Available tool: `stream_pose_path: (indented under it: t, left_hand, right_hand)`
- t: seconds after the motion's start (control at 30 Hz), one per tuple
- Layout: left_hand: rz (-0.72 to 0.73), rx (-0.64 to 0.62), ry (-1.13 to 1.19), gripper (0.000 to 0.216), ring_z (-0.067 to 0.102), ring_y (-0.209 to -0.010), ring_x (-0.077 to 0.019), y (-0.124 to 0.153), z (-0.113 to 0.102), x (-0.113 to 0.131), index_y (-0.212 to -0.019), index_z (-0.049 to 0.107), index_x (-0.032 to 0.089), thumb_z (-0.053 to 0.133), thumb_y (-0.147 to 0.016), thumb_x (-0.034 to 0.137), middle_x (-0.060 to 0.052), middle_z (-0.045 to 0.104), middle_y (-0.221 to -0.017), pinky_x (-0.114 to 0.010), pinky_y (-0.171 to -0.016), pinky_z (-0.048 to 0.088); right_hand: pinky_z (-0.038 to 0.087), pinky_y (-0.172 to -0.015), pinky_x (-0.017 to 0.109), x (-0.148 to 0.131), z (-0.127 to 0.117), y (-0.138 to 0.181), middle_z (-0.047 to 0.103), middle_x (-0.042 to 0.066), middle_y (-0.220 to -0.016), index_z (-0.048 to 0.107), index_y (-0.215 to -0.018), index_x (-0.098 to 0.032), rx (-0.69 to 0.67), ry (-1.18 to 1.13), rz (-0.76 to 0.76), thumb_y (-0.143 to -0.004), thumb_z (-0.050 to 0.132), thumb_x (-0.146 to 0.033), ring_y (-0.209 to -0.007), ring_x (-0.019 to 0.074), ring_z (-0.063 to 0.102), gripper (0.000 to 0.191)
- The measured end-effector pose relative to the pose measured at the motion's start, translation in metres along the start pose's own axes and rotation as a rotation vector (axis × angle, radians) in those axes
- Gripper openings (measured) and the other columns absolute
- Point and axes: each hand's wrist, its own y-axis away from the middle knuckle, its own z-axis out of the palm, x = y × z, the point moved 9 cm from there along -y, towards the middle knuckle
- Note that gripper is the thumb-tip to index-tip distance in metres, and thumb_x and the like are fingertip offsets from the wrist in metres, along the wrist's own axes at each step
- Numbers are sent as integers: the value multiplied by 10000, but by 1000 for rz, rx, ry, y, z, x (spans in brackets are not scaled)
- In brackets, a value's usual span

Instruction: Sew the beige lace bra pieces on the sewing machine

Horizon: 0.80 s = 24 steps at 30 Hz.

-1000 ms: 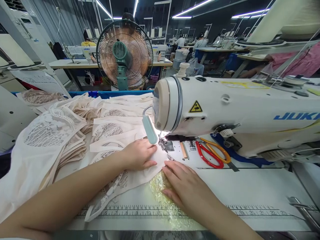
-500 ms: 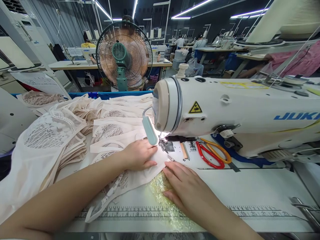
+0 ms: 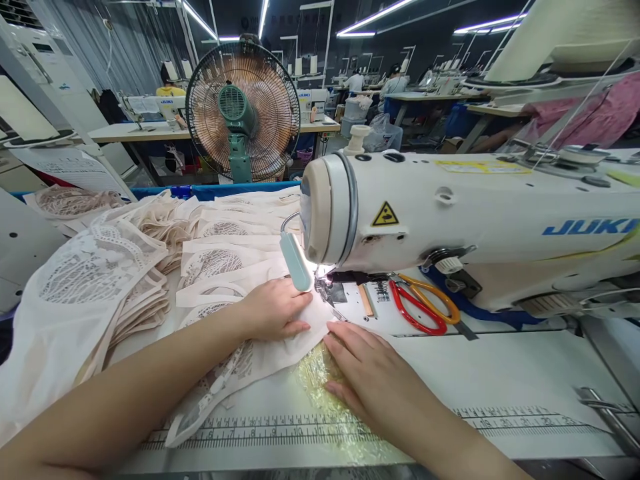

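My left hand [image 3: 274,308] lies with fingers stretched out on a pale pink fabric piece [image 3: 280,350], just left of the sewing machine's needle area. The thumb is apart from the fingers. The piece is part of a bra with lace, and its edge runs under the presser foot [image 3: 323,288]. My right hand [image 3: 363,360] rests palm down, its fingertips at the fabric's right edge in front of the foot. Beneath its fingers and thumb is crinkled, shiny yellowish film [image 3: 315,380] on the table. A small lamp [image 3: 296,263] lights the needle, which my view barely shows.
The white machine head [image 3: 425,207] spans the right side. Red-handled and orange-handled scissors [image 3: 417,308] lie below it. Stacked lace bra pieces [image 3: 90,273] cover the left. A printed ruler [image 3: 265,432] runs along the front edge. A green fan [image 3: 243,113] stands behind, with people farther back.
The whole view has shifted slightly to the left. Both hands and the fabric keep nearly the same place relative to the machine.
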Motion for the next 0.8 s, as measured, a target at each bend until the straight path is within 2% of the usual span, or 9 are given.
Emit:
stream_pose_path:
  t: [0.13, 0.27, 0.43, 0.57, 0.67, 0.8]
  left_hand:
    - [14, 21, 12, 434, 564, -990, -279, -2, 0, -9, -1187, 530, 157, 458, -887, 461, -135, 613, -1114, -398, -813, 475]
    - [52, 66, 9, 319, 561, -1006, -276, -5, -12, -10, -1091, 578, 172, 477, -880, 389, -129, 619, -1107, -413, -835, 478]
    - [101, 105, 48, 254, 582, -986, -245, 2, -22, 24, -990, 621, 133, 407, -885, 218, -126, 647, -1040, -388, -819, 492]
    - [65, 104, 29, 365, 530, -1115, -284, 18, -10, 46, -1172, 560, 60, 434, -881, 240, -161, 591, -1216, -468, -949, 426]
    - [44, 61, -20, 399, 458, -1227, -268, 25, 1, 42, -1309, 455, 102, 371, -928, 187, -124, 500, -1358, -501, -1028, 339]
    - [82, 3, -28, 369, 424, -1264, -249, 23, 4, 25, -1313, 450, 177, 369, -953, 169, -68, 491, -1378, -478, -1037, 319]
  right_hand:
    - [490, -951, 461, 1, 4, -6, 576, 178, -1275, 594, -1164, -92, -14, -15, 18, -800, 645, -298, -1196, 315, 518, 421]
    - [481, -960, 459, 2, 7, -12, 557, 189, -1300, 594, -1163, -88, -20, -40, 39, -794, 656, -307, -1224, 317, 493, 433]
    - [474, -963, 452, 2, 10, -17, 567, 188, -1290, 587, -1187, -72, -5, -68, 55, -794, 641, -301, -1210, 312, 506, 458]
    - [466, -967, 438, 2, 7, -17, 572, 172, -1287, 581, -1205, -97, 55, -82, 56, -804, 622, -295, -1206, 293, 507, 450]
    - [489, -913, 428, 6, 6, -18, 598, 151, -1255, 601, -1175, -117, 44, -99, 89, -802, 624, -290, -1149, 288, 535, 411]
    - [522, -803, 426, 10, 5, -21, 627, 141, -1200, 623, -1118, -117, -3, -89, 128, -793, 646, -300, -1001, 283, 581, 373]
